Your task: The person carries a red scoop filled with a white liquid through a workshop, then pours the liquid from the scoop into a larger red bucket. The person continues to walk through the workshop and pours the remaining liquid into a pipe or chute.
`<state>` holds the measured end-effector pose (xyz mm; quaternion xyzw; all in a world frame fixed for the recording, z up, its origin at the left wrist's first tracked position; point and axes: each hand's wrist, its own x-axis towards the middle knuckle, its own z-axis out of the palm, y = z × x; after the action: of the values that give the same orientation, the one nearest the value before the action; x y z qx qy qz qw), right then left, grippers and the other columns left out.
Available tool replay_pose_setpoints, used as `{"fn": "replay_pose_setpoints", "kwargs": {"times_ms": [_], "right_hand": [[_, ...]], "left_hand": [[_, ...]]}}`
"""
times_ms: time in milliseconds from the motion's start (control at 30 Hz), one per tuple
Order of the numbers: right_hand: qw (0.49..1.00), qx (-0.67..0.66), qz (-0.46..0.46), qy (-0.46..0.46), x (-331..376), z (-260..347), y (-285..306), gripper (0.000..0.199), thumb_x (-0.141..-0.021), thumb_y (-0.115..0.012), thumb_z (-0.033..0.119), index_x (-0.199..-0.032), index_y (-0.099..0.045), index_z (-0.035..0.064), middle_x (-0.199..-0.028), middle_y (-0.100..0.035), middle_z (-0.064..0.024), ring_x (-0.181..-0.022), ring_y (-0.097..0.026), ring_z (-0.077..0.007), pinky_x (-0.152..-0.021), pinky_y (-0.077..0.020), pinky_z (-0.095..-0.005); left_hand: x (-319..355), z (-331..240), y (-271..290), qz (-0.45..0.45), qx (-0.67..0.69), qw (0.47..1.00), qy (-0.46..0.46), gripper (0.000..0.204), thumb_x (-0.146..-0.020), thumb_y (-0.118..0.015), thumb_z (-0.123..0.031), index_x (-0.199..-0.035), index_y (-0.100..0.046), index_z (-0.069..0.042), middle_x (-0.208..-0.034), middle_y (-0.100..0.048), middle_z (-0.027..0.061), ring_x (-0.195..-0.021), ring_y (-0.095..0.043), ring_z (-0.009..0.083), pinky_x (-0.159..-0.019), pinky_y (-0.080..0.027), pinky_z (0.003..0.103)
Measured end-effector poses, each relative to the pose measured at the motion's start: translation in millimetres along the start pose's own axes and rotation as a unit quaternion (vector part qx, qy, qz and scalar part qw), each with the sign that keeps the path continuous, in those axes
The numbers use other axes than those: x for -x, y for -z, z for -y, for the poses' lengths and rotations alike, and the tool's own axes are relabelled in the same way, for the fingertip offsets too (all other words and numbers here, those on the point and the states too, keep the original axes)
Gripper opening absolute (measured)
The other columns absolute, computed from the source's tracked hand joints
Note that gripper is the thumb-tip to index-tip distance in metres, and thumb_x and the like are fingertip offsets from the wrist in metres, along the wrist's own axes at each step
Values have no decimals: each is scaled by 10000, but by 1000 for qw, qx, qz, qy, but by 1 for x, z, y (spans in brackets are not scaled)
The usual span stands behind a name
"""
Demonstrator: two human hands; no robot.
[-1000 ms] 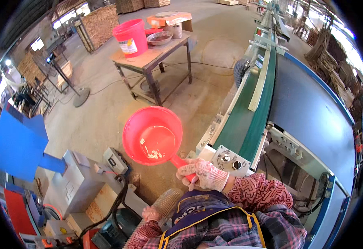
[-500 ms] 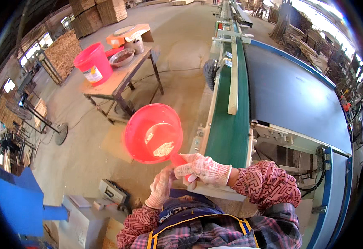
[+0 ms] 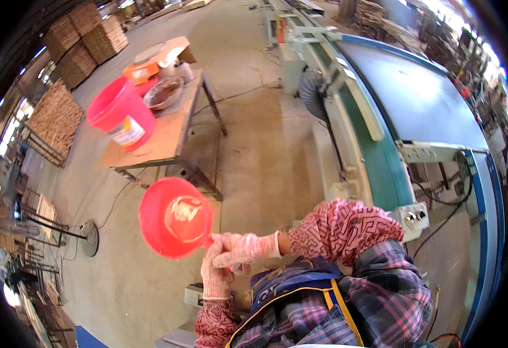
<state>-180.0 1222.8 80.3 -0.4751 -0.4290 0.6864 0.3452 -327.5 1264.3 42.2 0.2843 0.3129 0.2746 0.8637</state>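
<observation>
A red plastic dipper (image 3: 154, 227) is held out in front of me, its bowl tilted so the inside shows. A pale, creamy residue (image 3: 185, 214) coats part of the inside. My right hand (image 3: 247, 248), in a whitish knit glove, is closed about the short handle. Close against it, my left hand (image 3: 212, 277), gloved alike, has its fingers closed at the same handle. The hands overlap and hide most of the handle.
A worktable (image 3: 178, 130) ahead on the left carries a red bucket (image 3: 106, 110), a basin (image 3: 162, 94) with brown residue and an orange box (image 3: 143, 72). At right runs a green conveyor belt (image 3: 384, 162) beside a dark flat panel (image 3: 402, 81). A control box (image 3: 413, 217) sits near my right elbow.
My view has turned right and moved nearer the worktable. The dipper and both hands now sit farther left in the picture. Both hands stay together at the handle.
</observation>
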Motion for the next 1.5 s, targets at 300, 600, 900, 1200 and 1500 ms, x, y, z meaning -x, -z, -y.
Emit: {"fn": "replay_pose_setpoints", "kwargs": {"times_ms": [300, 600, 900, 1200, 1500], "right_hand": [[992, 28, -85, -88, -149, -17, 26, 679, -877, -680, 382, -1421, -439, 57, -927, -672, -67, -673, -625, -126, -551, -543, -287], [816, 383, -404, 155, -378, 143, 276, 320, -884, -617, 324, -1104, -694, 103, -1109, -676, -164, -1051, -647, -313, -915, -509, -399], [686, 471, -530, 163, -650, 300, 506, 283, -865, -557, 364, -997, -721, 176, -1005, -694, -129, -971, -646, -330, -864, -505, -425], [638, 643, -421, 50, -806, 352, 546, 322, -869, -534, 390, -1083, -673, 194, -1117, -661, -99, -1059, -630, -281, -860, -521, -425], [549, 755, -356, 41, -864, 351, 568, 292, -867, -564, 324, -1092, -620, 145, -1115, -635, -78, -1052, -626, -246, -814, -531, -413]], "left_hand": [[15, -79, 171, -302, 91, 945, -82, 254, -799, -662, -199, -976, -630, -20, -819, -648, 79, -703, -635, 209, -620, -531, 335], [-64, -168, 252, -330, 156, 916, -164, 205, -806, -665, -188, -889, -593, -15, -741, -606, 78, -675, -618, 209, -614, -535, 320], [-212, -342, 271, -319, 209, 902, -202, 159, -760, -675, -236, -774, -603, -95, -740, -605, 10, -715, -592, 157, -702, -505, 340], [-299, -433, 274, -368, 318, 861, -151, 180, -810, -646, -90, -754, -482, -141, -829, -467, -23, -764, -484, 53, -553, -400, 175], [-351, -440, 270, -386, 252, 873, -159, 272, -743, -673, -176, -691, -413, -115, -653, -367, -35, -651, -405, 116, -707, -386, 285]]}}
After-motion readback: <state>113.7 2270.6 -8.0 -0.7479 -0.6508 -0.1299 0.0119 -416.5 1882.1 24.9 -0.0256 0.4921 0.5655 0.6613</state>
